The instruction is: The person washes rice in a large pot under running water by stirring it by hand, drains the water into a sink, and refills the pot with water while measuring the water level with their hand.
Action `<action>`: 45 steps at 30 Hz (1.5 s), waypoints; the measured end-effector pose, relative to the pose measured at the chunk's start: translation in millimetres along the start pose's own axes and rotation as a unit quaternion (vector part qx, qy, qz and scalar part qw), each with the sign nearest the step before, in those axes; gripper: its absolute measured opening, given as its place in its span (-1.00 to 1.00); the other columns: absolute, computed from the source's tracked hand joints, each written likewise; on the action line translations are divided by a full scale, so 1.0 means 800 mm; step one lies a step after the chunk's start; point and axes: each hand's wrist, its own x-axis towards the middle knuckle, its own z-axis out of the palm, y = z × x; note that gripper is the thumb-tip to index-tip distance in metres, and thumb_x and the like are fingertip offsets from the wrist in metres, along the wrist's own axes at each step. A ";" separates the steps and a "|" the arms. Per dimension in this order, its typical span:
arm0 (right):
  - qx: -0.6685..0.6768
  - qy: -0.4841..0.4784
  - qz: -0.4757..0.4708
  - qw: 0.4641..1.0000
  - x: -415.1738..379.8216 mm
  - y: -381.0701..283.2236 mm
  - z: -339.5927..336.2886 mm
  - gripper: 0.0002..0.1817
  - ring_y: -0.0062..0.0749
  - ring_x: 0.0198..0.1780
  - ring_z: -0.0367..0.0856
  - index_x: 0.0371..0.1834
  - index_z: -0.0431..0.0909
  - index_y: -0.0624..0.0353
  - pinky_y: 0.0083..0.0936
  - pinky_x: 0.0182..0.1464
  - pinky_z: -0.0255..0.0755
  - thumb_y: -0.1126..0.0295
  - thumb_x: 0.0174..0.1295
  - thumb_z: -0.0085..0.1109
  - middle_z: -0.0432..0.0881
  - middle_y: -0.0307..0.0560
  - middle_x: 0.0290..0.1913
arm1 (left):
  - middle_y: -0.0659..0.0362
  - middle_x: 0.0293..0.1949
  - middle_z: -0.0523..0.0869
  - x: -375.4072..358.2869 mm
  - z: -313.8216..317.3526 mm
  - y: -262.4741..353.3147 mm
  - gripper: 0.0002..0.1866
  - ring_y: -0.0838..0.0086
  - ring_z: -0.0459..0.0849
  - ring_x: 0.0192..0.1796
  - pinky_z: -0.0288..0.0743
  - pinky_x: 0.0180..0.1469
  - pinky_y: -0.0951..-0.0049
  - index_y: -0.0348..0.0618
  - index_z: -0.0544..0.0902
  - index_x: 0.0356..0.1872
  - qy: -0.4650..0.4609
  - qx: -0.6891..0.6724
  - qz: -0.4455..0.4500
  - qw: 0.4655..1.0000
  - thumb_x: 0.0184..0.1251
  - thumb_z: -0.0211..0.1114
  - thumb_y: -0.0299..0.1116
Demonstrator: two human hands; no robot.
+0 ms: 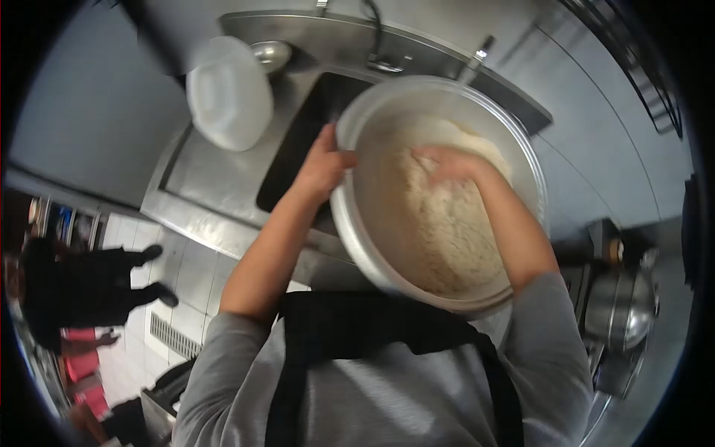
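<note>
Right hand (453,164): fingers loosely spread, in contact with pale, crumbly dough (456,231) inside a large round metal pot (363,246). Left hand (328,165): gripping the pot's left rim, thumb apart from the fingers. Pot: over the right part of a steel sink counter (212,190). Left of pot: dark basin (287,165); farther left, translucent plastic jug (229,93), metal bowl (270,56) just beside it. Far side: faucet (381,63).

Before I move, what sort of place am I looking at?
Probably a commercial kitchen: a stainless-steel counter with a sunken sink, a large pot of what looks like dough mixture, and a floor drain grate.
</note>
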 end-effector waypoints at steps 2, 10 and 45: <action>0.056 0.090 -0.042 0.993 0.068 0.055 -0.032 -0.53 -0.45 -0.52 0.55 0.08 0.47 0.16 -0.54 -0.59 0.40 0.40 0.04 0.26 0.63 -0.09 -0.26 | 0.01 -0.03 0.55 0.000 0.009 0.015 -0.32 0.27 0.55 0.00 0.41 0.07 0.36 -0.31 0.30 0.16 -0.030 -0.021 -0.024 0.999 -0.17 0.16 -0.63; 0.614 0.076 -0.085 0.781 0.148 0.022 -0.021 -0.68 -0.44 -0.49 0.49 -0.46 0.48 0.13 -0.55 -0.50 0.39 0.10 0.22 0.20 0.48 -0.18 -0.58 | 0.03 0.06 0.50 -0.011 0.011 0.022 -0.27 0.29 0.49 0.07 0.35 0.13 0.41 -0.26 0.30 0.23 0.000 0.002 -0.049 0.999 -0.16 0.18 -0.62; -0.242 0.197 0.103 0.945 0.000 0.154 -0.052 -0.28 0.07 0.19 0.40 0.20 0.40 0.20 -0.14 0.13 0.34 -0.19 0.19 -0.01 0.45 0.20 0.17 | -0.03 0.02 0.52 -0.015 0.014 0.024 -0.32 0.26 0.53 0.04 0.39 0.12 0.35 -0.29 0.28 0.20 -0.010 -0.013 -0.031 0.999 -0.13 0.10 -0.67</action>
